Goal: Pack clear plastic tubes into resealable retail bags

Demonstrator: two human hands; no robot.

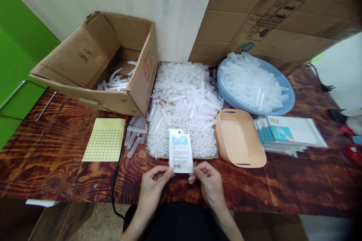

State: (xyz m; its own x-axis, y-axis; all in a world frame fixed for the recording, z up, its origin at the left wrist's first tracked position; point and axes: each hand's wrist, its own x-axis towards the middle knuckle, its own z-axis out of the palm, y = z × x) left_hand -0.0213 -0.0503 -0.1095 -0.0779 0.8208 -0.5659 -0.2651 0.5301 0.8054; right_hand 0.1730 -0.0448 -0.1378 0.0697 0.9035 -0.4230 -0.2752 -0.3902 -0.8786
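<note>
Both hands hold a small printed packet (180, 150) upright by its bottom edge, above the front of the wooden table (56, 165). My left hand (154, 186) pinches the lower left corner and my right hand (207, 180) pinches the lower right. The packet is white with a blue panel and a barcode. Just behind it lies a large heap of clear plastic tubes and caps (182, 101) on a cardboard sheet.
A peach plastic tray (239, 139) sits right of the heap, then a stack of packets (288, 131). A blue basin (285, 99) of tubes stands behind. At left are an open cardboard box (93, 67), a yellow sticker sheet (105, 139) and loose tubes (135, 135).
</note>
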